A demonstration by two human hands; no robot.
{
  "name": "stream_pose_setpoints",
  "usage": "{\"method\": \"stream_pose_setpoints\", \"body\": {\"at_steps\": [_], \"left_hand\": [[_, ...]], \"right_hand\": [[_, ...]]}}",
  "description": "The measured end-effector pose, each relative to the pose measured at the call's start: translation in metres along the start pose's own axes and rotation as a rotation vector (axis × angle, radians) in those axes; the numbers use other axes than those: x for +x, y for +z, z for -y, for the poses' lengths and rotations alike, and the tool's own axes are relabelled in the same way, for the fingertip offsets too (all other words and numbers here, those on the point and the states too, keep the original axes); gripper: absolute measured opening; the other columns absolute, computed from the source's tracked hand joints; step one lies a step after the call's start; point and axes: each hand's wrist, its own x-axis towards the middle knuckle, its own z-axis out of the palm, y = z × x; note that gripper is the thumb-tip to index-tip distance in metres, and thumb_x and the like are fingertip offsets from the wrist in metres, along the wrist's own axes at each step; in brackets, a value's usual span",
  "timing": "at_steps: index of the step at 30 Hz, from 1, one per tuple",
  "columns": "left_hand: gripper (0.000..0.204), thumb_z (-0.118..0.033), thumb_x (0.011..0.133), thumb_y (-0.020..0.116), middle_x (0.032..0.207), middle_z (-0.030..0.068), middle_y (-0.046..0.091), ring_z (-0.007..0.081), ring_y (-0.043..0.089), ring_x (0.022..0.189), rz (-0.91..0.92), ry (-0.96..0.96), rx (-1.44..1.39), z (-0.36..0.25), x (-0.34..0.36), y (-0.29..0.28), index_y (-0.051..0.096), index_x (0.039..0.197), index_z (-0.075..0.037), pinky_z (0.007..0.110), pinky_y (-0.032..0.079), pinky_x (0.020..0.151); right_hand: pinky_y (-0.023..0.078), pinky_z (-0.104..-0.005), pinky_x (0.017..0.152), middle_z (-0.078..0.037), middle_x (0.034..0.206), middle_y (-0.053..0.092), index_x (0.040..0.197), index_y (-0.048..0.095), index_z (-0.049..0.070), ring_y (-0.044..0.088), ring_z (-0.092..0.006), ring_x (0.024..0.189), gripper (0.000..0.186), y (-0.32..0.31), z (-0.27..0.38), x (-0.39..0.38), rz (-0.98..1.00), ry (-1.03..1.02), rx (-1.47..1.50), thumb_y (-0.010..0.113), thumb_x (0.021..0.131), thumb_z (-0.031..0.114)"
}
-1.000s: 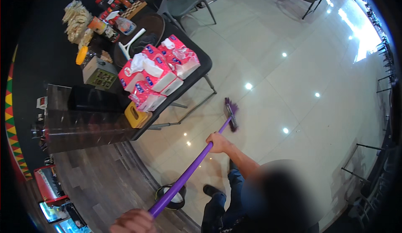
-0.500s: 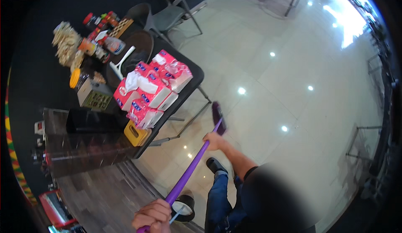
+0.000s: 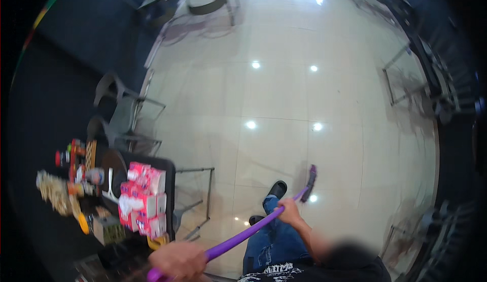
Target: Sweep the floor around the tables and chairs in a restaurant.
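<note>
Wrapped closed around a long, round, purple broom handle point(image 3: 243, 235), both bare hands grip at separate points: the left hand point(image 3: 180, 259) holds it near its upper end, and the right hand point(image 3: 289, 211) grips farther down, toward the bristles. A short purple stub shows past the left hand at the lower edge. The handle slants from the lower left up to a narrow, dark broom head with a purple tip point(image 3: 309, 184), which is at the floor, to the right of the person's feet. Glossy cream floor tiles point(image 3: 284, 94) spread around it, reflecting bright round spots of light.

Just left of the broom head is a black closed-toe shoe point(image 3: 275, 189), apart from it; the second shoe shows lower and farther left. Blue denim trousers point(image 3: 276, 234) lie below the handle.

Farther left stands a black-topped table point(image 3: 171, 193) with thin metal legs. Pink-and-white soft tissue packs point(image 3: 144, 201) are piled near its right edge. Beside them lie a white T-shaped squeegee point(image 3: 110, 184) and a round brown tray point(image 3: 112, 161). Beyond the table, grey chairs with curved backs point(image 3: 124, 113) stand along the dark wall.
</note>
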Motion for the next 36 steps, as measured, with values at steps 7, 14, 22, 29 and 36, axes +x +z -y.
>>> {"method": "stream_pose_setpoints", "body": {"at_steps": [7,14,22,29,36], "left_hand": [[0.049,-0.044,0.079,0.047,0.044,0.0049,0.032,0.0166,0.029,0.038,-0.136,-0.279,0.156,0.164,0.121,0.035,0.033,0.051,-0.006,0.03,0.024,0.04],[0.038,-0.039,0.08,0.044,0.047,0.0017,0.038,0.0134,0.036,0.04,0.309,-0.295,-0.059,0.151,0.268,0.059,0.035,0.056,-0.011,0.032,0.035,0.045],[0.035,-0.036,0.077,0.04,0.067,0.0114,0.05,0.025,0.044,0.07,0.631,-0.975,-0.213,0.349,0.267,0.052,0.049,0.066,-0.005,0.04,0.033,0.072],[0.036,-0.035,0.08,0.037,0.059,0.0065,0.04,0.0228,0.039,0.062,0.878,-0.799,-0.176,0.433,0.434,-0.029,0.038,0.057,-0.007,0.041,0.033,0.067],[0.024,-0.034,0.077,0.044,0.063,0.0037,0.045,0.019,0.043,0.059,0.849,-0.679,-0.242,0.367,0.687,-0.104,0.049,0.07,-0.012,0.036,0.037,0.062]], "right_hand": [[0.041,-0.0445,0.061,-0.014,0.066,0.055,0.06,0.054,0.009,0.054,-0.0365,0.071,0.022,0.02,-0.136,0.089,-0.643,0.341,0.048,0.072,0.052,0.018],[0.036,-0.0408,0.073,-0.008,0.069,0.057,0.062,0.052,0.013,0.054,-0.0285,0.079,0.015,-0.109,-0.071,0.121,-0.675,0.412,0.155,0.065,0.062,0.019],[0.041,-0.0438,0.068,-0.012,0.068,0.056,0.066,0.058,0.01,0.055,-0.0338,0.077,0.012,-0.064,-0.165,0.0,-1.106,1.203,0.13,0.065,0.058,0.015],[0.044,-0.0393,0.065,-0.009,0.071,0.058,0.065,0.057,0.01,0.056,-0.0304,0.071,0.028,-0.092,-0.276,0.226,-1.782,0.825,0.206,0.074,0.042,0.012],[0.035,-0.0467,0.091,-0.011,0.08,0.058,0.068,0.058,0.007,0.051,-0.0301,0.096,0.016,-0.273,-0.126,0.419,-1.246,0.83,0.36,0.063,0.054,0.013]]}}
